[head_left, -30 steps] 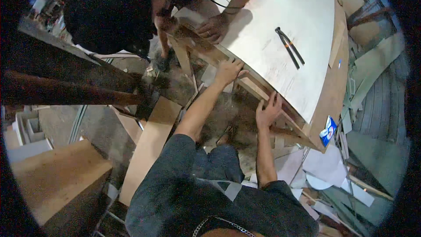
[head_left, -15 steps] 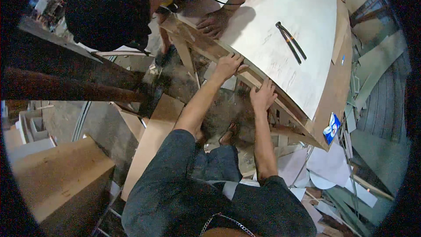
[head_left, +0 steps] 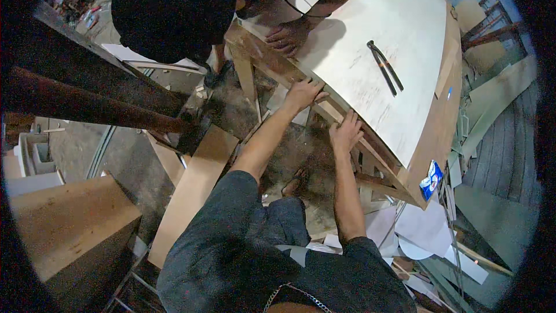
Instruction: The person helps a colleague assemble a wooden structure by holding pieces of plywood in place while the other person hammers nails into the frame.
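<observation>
One wooden table [head_left: 443, 116] carried one white panel [head_left: 408, 40] and, on it, one pair of pincers [head_left: 382, 66].
The person's left hand [head_left: 304, 95] and right hand [head_left: 346, 132] both had their fingers bent over the table's near edge; whether they gripped it, I could not tell.

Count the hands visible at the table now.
3: the person's left hand and right hand at the near edge of the white sheet, the co-worker's hand farther up; their other hand may be hidden.
</observation>
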`<state>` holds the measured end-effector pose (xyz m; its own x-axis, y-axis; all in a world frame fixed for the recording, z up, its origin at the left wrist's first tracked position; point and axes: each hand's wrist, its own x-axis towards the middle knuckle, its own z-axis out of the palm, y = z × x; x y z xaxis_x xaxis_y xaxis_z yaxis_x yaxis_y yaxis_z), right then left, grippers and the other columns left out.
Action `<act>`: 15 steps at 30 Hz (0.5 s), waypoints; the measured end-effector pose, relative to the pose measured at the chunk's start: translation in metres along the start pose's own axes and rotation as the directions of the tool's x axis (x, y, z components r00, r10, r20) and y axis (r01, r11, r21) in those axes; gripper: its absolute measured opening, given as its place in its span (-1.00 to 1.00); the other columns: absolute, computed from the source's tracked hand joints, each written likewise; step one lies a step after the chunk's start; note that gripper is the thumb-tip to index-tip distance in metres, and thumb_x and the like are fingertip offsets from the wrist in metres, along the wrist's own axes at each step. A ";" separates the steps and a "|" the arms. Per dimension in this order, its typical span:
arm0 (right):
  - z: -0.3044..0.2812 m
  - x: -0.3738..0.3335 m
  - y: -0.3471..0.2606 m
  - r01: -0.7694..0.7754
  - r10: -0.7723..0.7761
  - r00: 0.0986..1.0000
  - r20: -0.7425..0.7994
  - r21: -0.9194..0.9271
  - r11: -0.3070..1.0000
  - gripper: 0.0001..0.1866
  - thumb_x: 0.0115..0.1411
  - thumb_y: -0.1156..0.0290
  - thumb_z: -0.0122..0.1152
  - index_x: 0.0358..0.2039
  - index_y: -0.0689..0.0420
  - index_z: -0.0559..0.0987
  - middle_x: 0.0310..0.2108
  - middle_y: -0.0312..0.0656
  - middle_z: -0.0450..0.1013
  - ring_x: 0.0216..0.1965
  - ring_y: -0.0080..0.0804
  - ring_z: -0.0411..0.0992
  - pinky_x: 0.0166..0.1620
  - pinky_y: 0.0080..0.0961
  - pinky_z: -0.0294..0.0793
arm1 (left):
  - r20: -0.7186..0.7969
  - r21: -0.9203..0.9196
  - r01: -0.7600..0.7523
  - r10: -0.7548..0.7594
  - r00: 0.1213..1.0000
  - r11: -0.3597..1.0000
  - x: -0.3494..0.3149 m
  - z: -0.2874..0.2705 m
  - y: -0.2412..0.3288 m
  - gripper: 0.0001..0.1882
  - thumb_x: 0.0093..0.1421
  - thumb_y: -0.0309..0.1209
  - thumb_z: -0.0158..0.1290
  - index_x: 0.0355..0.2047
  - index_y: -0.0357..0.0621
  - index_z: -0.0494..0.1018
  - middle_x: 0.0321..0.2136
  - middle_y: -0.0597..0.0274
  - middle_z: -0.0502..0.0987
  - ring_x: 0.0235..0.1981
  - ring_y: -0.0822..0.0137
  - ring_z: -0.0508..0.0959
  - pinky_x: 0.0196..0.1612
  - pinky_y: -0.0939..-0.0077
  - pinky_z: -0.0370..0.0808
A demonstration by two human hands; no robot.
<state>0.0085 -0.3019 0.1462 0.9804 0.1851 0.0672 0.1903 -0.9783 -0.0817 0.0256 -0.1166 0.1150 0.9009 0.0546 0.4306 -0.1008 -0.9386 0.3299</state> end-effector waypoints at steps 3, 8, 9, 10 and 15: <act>0.002 -0.001 0.000 0.034 -0.035 0.998 -0.056 -0.017 0.999 -0.33 -0.06 0.26 0.12 0.11 0.17 0.23 0.10 -0.06 0.19 0.04 -0.04 0.20 -0.01 0.01 0.14 | -0.070 -0.023 -0.033 0.032 0.997 0.999 -0.002 0.007 -0.003 -0.56 0.12 0.03 -0.08 -0.25 -0.07 0.43 -0.52 0.19 0.50 -0.38 0.21 0.52 -0.37 0.31 0.51; 0.002 -0.002 0.004 0.044 -0.045 0.996 -0.075 -0.023 0.999 -0.33 -0.10 0.30 0.16 0.08 0.20 0.25 0.08 -0.08 0.20 -0.02 -0.14 0.25 -0.09 -0.10 0.21 | -0.053 -0.074 -0.030 0.026 0.998 0.997 -0.002 0.007 0.001 -0.56 0.13 0.02 -0.09 -0.24 -0.09 0.42 -0.49 0.13 0.51 -0.35 0.16 0.52 -0.33 0.31 0.50; 0.000 -0.003 0.003 0.042 -0.043 0.996 -0.073 -0.022 0.999 -0.33 -0.10 0.30 0.16 0.08 0.20 0.25 0.08 -0.08 0.20 -0.02 -0.14 0.25 -0.09 -0.10 0.21 | 0.020 -0.078 -0.005 0.006 1.000 0.997 -0.003 0.007 0.000 -0.56 0.13 0.01 -0.09 -0.22 -0.10 0.42 -0.48 0.12 0.52 -0.34 0.14 0.52 -0.32 0.31 0.50; -0.002 -0.003 0.003 0.060 -0.062 0.996 -0.068 -0.030 0.998 -0.33 -0.09 0.30 0.16 0.08 0.20 0.25 0.07 -0.08 0.20 -0.04 -0.16 0.26 -0.10 -0.12 0.23 | 0.021 -0.075 -0.004 0.005 1.000 0.997 -0.003 0.007 -0.001 -0.56 0.13 0.01 -0.09 -0.22 -0.10 0.42 -0.48 0.12 0.52 -0.34 0.14 0.52 -0.32 0.31 0.50; -0.001 -0.003 0.002 0.079 -0.084 0.991 -0.108 -0.046 0.996 -0.34 -0.07 0.30 0.15 0.08 0.18 0.25 0.05 -0.11 0.21 -0.07 -0.18 0.28 -0.13 -0.17 0.26 | -0.033 -0.124 0.001 -0.005 0.999 0.992 -0.003 0.006 0.001 -0.55 0.14 0.01 -0.10 -0.25 -0.13 0.38 -0.48 0.15 0.52 -0.38 0.11 0.51 -0.27 0.29 0.48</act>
<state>0.0057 -0.3047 0.1465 0.9497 0.2556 0.1808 0.2651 -0.9638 -0.0300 0.0251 -0.1192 0.1091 0.8870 0.0703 0.4564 -0.1516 -0.8892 0.4316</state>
